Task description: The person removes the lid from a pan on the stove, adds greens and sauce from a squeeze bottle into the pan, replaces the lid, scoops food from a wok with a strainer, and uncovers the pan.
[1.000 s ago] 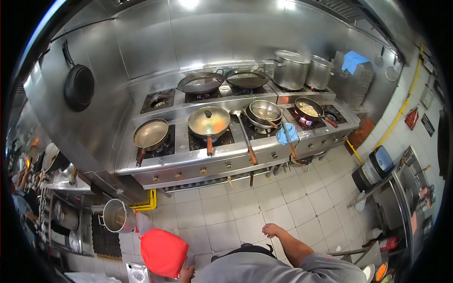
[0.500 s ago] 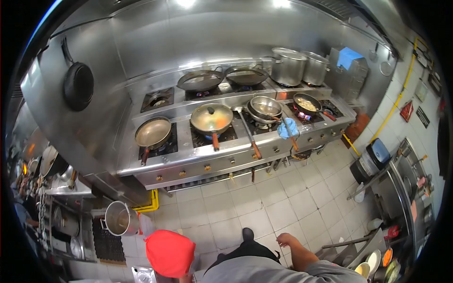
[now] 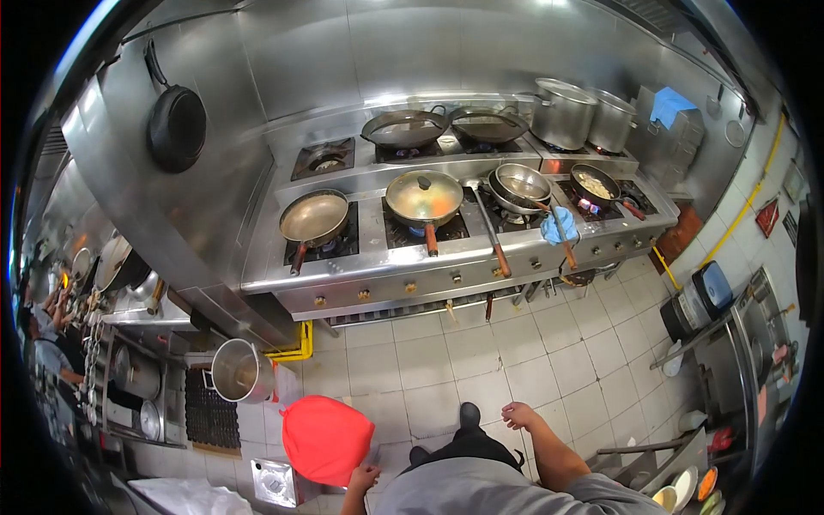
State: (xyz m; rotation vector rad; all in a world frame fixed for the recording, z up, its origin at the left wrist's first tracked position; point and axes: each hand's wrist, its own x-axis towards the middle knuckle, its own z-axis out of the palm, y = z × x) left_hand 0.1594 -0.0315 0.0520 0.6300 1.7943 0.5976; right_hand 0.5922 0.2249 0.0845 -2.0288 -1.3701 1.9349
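My left hand is low in the view, fingers curled, beside the lower right edge of a red cloth-like bundle; I see nothing in it, and whether it touches the bundle is unclear. My right hand hangs over the tiled floor with loosely curled fingers and nothing visible in them. Ahead, on the stove, stand an empty pan, a glass-lidded pan, stacked metal bowls and a pan of food over a flame. A ladle lies among them.
Two woks and tall pots stand at the back. A blue cloth lies at the stove's front. On the floor at left is a large pot. People work at far left. Shelves and food containers are at right.
The stove and floor pot have shifted rightward in view. More of my legs and a dark shoe show now. My left hand shows more clearly beside the red bundle.
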